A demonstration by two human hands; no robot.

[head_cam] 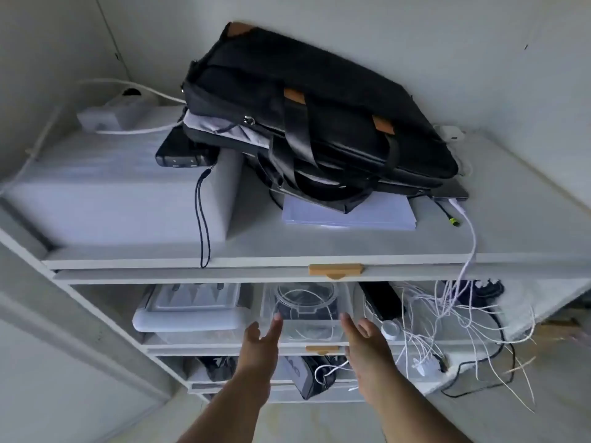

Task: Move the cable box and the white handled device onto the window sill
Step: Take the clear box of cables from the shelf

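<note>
Against a pale wall stands a white shelf unit (319, 255) with a broad top board and open shelves below. On the top board, at the left: a large white box (105, 190) with a small white device (108, 115) and a black power pack (185, 153) on top of it; a dark cord loop hangs from the pack over the shelf edge. Centre: a black laptop bag (319, 107) with tan leather tabs, tilted, its left end propped on the power pack, its lower edge over a stack of white paper (348, 215). Upper open shelf, left: a white lidded container (188, 311). Upper open shelf, centre: the clear cable box (307, 310), with coiled cables and a round clear lid visible through it. Upper open shelf, right: a tangle of white cables (454, 314) spilling downward. Left hand (259, 343): open, fingers spread, fingertips at the left front corner of the cable box. Right hand (364, 343): open, fingers apart, fingertips at the right front corner; contact cannot be told for either hand.
</note>
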